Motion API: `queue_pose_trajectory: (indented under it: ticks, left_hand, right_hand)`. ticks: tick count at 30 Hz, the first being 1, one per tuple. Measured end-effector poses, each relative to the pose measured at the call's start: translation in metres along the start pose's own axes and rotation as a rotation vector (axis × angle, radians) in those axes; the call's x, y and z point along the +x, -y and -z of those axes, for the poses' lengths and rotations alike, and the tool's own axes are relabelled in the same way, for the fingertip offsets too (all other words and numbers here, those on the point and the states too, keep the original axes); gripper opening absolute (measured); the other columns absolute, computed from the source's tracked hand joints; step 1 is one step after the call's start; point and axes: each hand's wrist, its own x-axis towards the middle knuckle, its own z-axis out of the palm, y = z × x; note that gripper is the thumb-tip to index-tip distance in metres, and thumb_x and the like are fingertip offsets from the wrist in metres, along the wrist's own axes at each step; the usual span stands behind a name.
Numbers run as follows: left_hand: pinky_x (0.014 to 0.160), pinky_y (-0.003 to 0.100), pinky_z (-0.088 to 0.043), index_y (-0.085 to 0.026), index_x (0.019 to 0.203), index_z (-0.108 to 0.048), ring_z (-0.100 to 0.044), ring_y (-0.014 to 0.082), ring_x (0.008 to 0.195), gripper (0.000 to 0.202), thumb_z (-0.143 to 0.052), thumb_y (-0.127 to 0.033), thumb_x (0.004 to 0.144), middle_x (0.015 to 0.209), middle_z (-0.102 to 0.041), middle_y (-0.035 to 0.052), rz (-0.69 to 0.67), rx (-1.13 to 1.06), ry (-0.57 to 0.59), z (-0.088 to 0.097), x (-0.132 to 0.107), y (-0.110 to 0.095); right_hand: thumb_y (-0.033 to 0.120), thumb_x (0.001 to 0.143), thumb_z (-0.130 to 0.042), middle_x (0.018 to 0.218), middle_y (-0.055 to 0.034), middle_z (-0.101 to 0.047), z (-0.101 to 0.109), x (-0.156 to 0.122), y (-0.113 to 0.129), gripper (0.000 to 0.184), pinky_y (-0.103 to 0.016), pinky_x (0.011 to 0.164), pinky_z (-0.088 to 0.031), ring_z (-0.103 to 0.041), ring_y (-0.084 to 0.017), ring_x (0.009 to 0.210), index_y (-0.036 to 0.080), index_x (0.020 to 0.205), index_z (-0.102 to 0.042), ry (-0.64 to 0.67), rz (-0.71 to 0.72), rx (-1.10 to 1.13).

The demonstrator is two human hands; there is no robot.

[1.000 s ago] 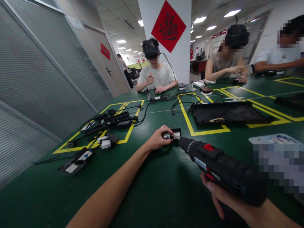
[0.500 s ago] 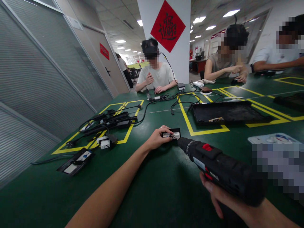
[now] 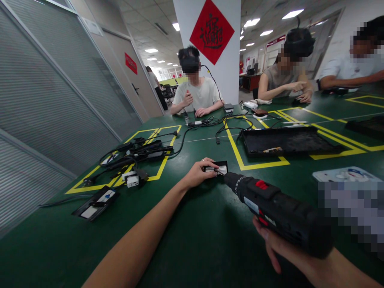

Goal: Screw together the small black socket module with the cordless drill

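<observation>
My right hand [image 3: 285, 240] is wrapped round the handle of a black cordless drill [image 3: 270, 208] with red switches. The drill points forward and left, and its bit reaches into a small black case [image 3: 222, 164] with white parts inside. Fingers of my left hand [image 3: 201, 173] grip the left side of this case and steady it on the green table [image 3: 192, 228]. The bit's tip lies close to my left fingertips; its exact contact point is too small to make out.
Black cables and adapters [image 3: 144, 152] lie in a heap at the left, near an open black casing [image 3: 95, 204] and a white plug [image 3: 132, 181]. A black tray [image 3: 288, 142] sits at the right, a clear box [image 3: 345, 175] nearer. Co-workers [image 3: 196, 92] sit across the table.
Almost nothing differs. The drill and both hands keep their places at the small black case; the view has shifted very slightly.
</observation>
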Motion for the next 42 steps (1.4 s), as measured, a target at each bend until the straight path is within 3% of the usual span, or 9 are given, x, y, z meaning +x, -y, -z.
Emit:
queue_pose_trajectory:
  ticks: [4,12,18,21,26,31,35,42]
  left_hand:
    - [0.098,0.036,-0.037,-0.021,0.096,-0.070,-0.051,0.0222,0.111,0.026,-0.070,-0.029,0.072,0.115,-0.053,0.0076,0.000,-0.013,-0.003,-0.001,0.000,-0.001]
    - [0.096,0.036,-0.038,-0.019,0.095,-0.070,-0.053,0.0205,0.105,0.023,-0.068,-0.026,0.074,0.111,-0.056,0.0077,-0.013,-0.017,-0.016,-0.002,0.000,-0.003]
    - [0.095,0.034,-0.038,-0.018,0.094,-0.071,-0.053,0.0214,0.108,0.021,-0.068,-0.023,0.073,0.112,-0.057,0.0084,-0.023,-0.034,-0.028,-0.003,0.000,-0.003]
    - [0.095,0.034,-0.039,-0.019,0.094,-0.071,-0.053,0.0212,0.107,0.021,-0.068,-0.024,0.073,0.112,-0.057,0.0083,-0.023,-0.033,-0.025,-0.003,0.000,-0.002]
    - [0.095,0.035,-0.039,-0.019,0.094,-0.071,-0.052,0.0216,0.108,0.022,-0.069,-0.025,0.073,0.113,-0.056,0.0088,-0.028,-0.029,-0.020,-0.002,0.000,-0.001]
    - [0.096,0.035,-0.038,-0.019,0.095,-0.071,-0.052,0.0215,0.109,0.022,-0.068,-0.024,0.074,0.112,-0.057,0.0084,-0.038,-0.025,-0.012,-0.002,0.001,0.001]
    - [0.096,0.035,-0.038,-0.019,0.094,-0.071,-0.053,0.0215,0.108,0.023,-0.070,-0.026,0.073,0.112,-0.057,0.0085,-0.033,-0.031,-0.012,-0.002,0.001,0.002]
    - [0.096,0.036,-0.039,-0.018,0.093,-0.071,-0.053,0.0217,0.108,0.023,-0.071,-0.027,0.071,0.113,-0.055,0.0087,-0.038,-0.048,-0.015,-0.002,0.001,0.003]
  right_hand:
    - [0.048,0.079,-0.056,0.059,-0.0007,-0.068,-0.002,0.000,-0.004,0.030,-0.031,0.050,-0.054,-0.064,-0.019,0.046,0.025,0.096,-0.065,-0.003,-0.012,-0.033]
    - [0.043,0.083,-0.051,0.056,0.0022,-0.062,-0.008,0.010,-0.012,0.032,-0.027,0.048,-0.051,-0.055,-0.012,0.039,0.019,0.099,-0.062,0.065,0.029,0.007]
    - [0.042,0.081,-0.055,0.043,0.0069,-0.051,-0.004,0.012,-0.015,0.036,-0.030,0.056,-0.054,-0.058,-0.015,0.042,0.018,0.107,-0.060,0.089,0.024,0.046]
    - [0.040,0.083,-0.054,0.042,0.0067,-0.053,-0.003,0.010,-0.013,0.035,-0.031,0.060,-0.054,-0.057,-0.014,0.041,0.019,0.109,-0.060,0.076,-0.024,0.000]
    - [0.043,0.082,-0.056,0.045,0.0050,-0.055,0.001,0.005,0.002,0.029,-0.032,0.063,-0.056,-0.062,-0.016,0.047,0.020,0.097,-0.065,0.090,0.001,-0.020]
    - [0.041,0.079,-0.059,0.044,0.0052,-0.053,0.001,0.002,0.015,0.022,-0.031,0.060,-0.055,-0.058,-0.014,0.043,0.020,0.084,-0.065,0.093,0.001,-0.006]
    - [0.043,0.080,-0.055,0.053,0.0018,-0.059,0.001,-0.001,0.016,0.023,-0.027,0.051,-0.051,-0.058,-0.014,0.046,0.022,0.077,-0.065,0.109,0.009,0.032]
    - [0.044,0.079,-0.058,0.047,0.0016,-0.060,0.006,-0.005,0.015,0.024,-0.034,0.061,-0.054,-0.063,-0.020,0.050,0.026,0.091,-0.068,0.095,-0.005,0.038]
